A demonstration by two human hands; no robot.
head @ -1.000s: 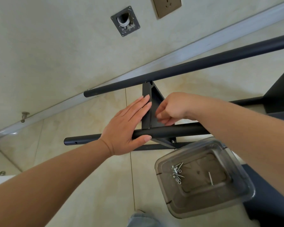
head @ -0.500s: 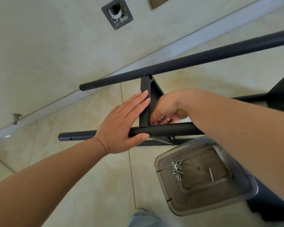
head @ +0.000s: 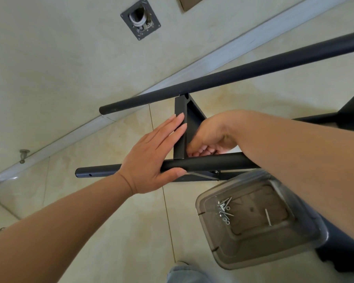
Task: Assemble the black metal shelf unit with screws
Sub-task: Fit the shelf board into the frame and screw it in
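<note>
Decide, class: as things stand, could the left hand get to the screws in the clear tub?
Probably not directly. The left hand lies flat against the shelf panel and near tube, and the right forearm crosses just above the clear tub, overhanging it. The screws lie uncovered.

Soft even daylight, perhaps edge-warped.

My right hand (head: pixel 209 137) curls in behind the near black tube (head: pixel 202 163) — I can't see what its fingertips hold, if anything. The far tube (head: pixel 233 75) runs off the right edge. My left hand (head: pixel 151 156) covers a stretch of the near tube. My forearm hides the clear tub's (head: pixel 208 240) right rim — the screws (head: pixel 225 211) inside are too small to count.
</note>
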